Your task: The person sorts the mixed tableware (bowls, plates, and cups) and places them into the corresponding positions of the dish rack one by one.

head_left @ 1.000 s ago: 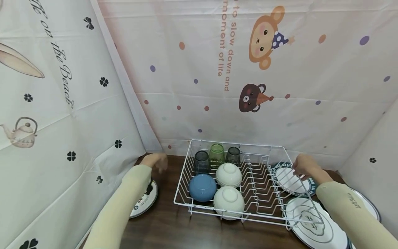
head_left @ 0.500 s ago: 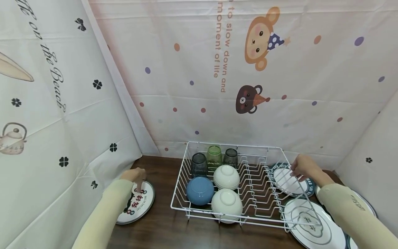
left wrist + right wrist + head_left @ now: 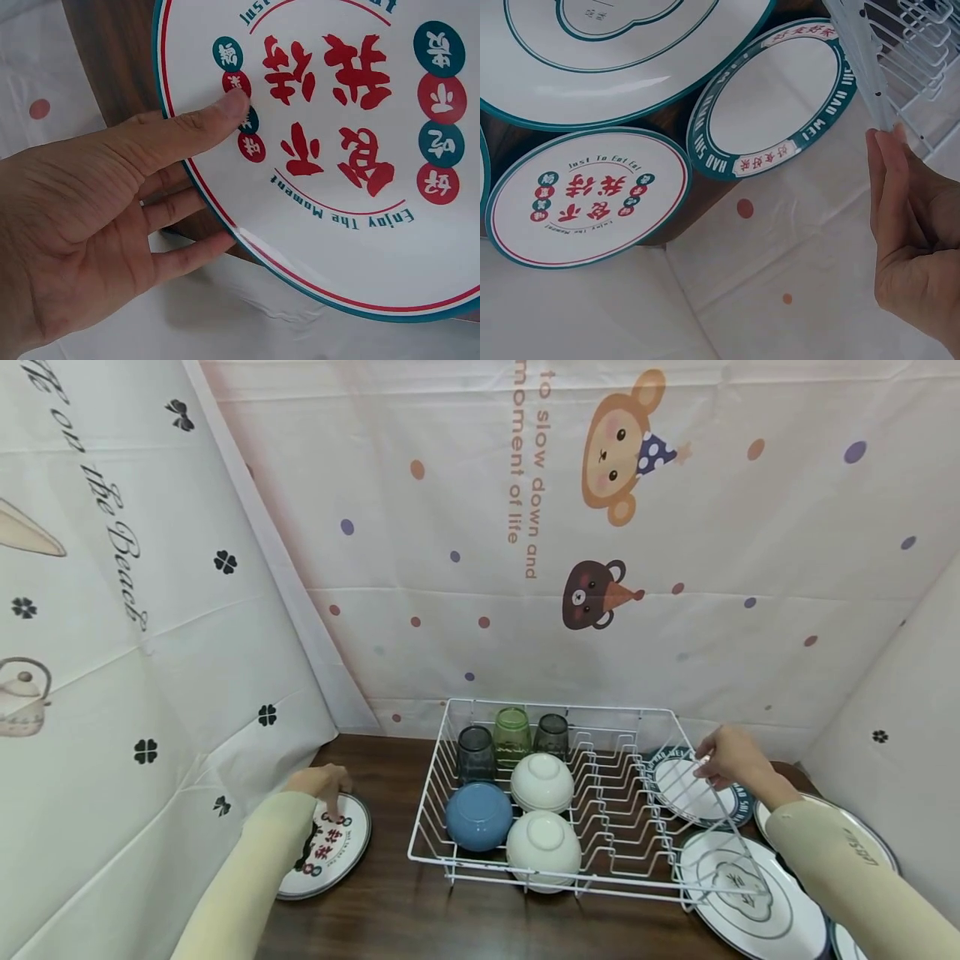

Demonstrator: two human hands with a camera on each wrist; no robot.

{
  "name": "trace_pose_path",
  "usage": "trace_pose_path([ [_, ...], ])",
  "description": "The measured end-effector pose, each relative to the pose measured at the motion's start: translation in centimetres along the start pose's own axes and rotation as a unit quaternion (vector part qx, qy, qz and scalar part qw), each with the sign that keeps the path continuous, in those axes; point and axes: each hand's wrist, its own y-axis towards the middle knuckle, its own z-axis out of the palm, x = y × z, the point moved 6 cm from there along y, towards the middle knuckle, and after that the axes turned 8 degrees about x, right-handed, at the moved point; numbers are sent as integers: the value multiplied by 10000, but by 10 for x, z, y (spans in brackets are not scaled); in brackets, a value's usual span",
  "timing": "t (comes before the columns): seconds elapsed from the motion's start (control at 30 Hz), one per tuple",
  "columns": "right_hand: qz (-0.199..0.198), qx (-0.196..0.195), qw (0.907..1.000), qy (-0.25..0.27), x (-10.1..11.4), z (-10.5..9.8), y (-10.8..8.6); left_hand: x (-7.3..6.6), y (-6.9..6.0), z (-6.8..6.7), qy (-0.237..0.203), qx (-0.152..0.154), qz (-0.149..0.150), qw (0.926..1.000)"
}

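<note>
My left hand [image 3: 321, 782] is at a round white plate [image 3: 341, 852] on the left of the table. In the left wrist view the thumb lies on the plate's printed face and the fingers reach under its teal and red rim, gripping it at the edge. My right hand [image 3: 735, 764] pinches the top wire at the right end of a white dish rack [image 3: 611, 814], as the right wrist view also shows. Inside the rack's left half stand upturned glasses [image 3: 476, 755], a blue bowl [image 3: 478, 816] and white bowls [image 3: 543, 843]. The rack's right half shows bare wire slots.
Right of the rack lie several plates: a teal-rimmed one [image 3: 772, 97], a large white one [image 3: 750, 893] and a small one with red lettering [image 3: 589, 199]. Printed white cloth [image 3: 420, 568] hangs behind and at both sides. The table [image 3: 390, 910] is dark wood.
My left hand has moved left and down from above the table's back left onto the plate, then stayed there. The right hand keeps its hold on the rack. The head view has shifted slightly.
</note>
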Motion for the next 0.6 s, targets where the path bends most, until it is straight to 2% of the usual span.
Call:
trace_pose_path([
  [0.27,145,-180,9997,-76,-1,-4,-5,-8,-4,-19,70,-118,462,9988],
  [0.43,63,-269,9991,-313,1,-4,-12,-22,-12,-37,204,-268,1098,9934],
  [0.6,70,-455,9972,-593,0,-4,-17,-36,-22,-60,153,-587,1713,9833],
])
